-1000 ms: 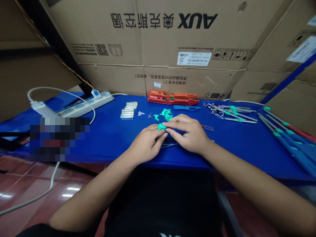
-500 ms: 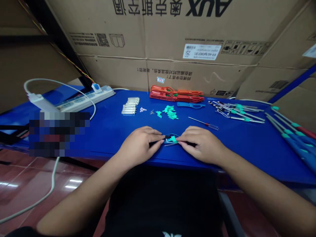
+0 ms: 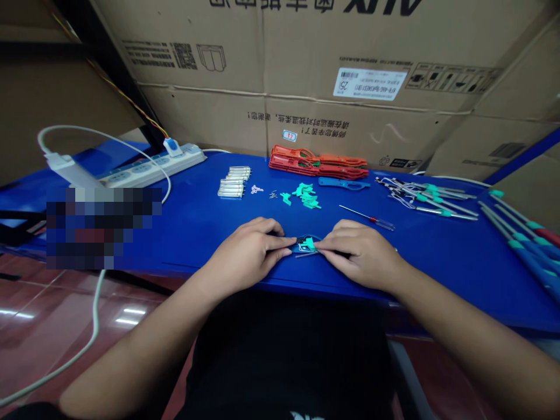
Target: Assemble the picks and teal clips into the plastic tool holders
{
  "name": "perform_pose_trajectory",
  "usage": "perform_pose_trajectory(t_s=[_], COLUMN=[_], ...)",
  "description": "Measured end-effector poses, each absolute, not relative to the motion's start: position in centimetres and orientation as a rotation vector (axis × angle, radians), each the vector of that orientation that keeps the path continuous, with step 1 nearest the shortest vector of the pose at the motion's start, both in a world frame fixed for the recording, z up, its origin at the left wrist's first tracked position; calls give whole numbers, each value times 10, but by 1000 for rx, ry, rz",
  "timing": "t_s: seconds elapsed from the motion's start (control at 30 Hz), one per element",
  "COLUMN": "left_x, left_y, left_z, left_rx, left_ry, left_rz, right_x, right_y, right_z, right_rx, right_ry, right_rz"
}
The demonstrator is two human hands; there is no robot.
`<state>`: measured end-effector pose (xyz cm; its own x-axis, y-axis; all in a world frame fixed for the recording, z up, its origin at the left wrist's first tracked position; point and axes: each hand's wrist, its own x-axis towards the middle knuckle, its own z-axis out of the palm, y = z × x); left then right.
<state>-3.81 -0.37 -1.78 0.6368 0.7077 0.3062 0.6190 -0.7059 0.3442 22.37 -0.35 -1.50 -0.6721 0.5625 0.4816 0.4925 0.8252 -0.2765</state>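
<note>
Near the front edge of the table, my left hand [image 3: 247, 254] is closed, thumb and index finger pinching the left end of a small blue plastic handle shell [image 3: 298, 249]. Inside the shell lie a bright green plastic piece [image 3: 308, 243], a dark part and thin white wire. My right hand [image 3: 367, 254] is closed too, its thumb and fingertips pinched at the right edge of the green piece. A thin metal rod [image 3: 305, 255] runs along the near side, its right end hidden by my right fingers. Much of the shell is covered by both hands.
Behind my hands lie green pieces [image 3: 306, 195], small metal cylinders [image 3: 231, 186], red handle shells [image 3: 297, 165], a blue shell [image 3: 343, 185] and a screwdriver [image 3: 371, 219]. Wired rods [image 3: 431, 201] and assembled blue-handled tools [image 3: 531, 251] are on the right; a power strip [image 3: 151, 169] stands left.
The camera view has shifted slightly. My left index finger reaches a little further over the shell; my right hand keeps its pinch at the green piece.
</note>
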Motion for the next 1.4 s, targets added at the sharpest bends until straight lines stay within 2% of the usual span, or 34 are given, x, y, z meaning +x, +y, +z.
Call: perform_pose_trajectory(t_s=[0.3,0.5,0.8,1.03,1.23,1.4], left_x=[-38,-37,-37,-19,-19,-17], left_y=[-3,-5,-8,-12,-11,-13], left_z=[-20,-18,-13,-15,-20,-15], left_rx=[2617,2602,2592,2515,2554,2500], left_ry=[1074,1081,1127,1384,1343,1326], left_rz=[658,656,632,675,678,699], right_x=[227,222,219,216,220,220], right_y=[2,3,-1,-5,-5,-7], right_z=[-11,-3,-2,0,-4,-7], right_rx=[-689,-833,-866,-845,-766,-742], right_ry=[-2511,-2513,-2592,-2651,-2665,-2668], right_rz=[312,350,257,182,-20,-59])
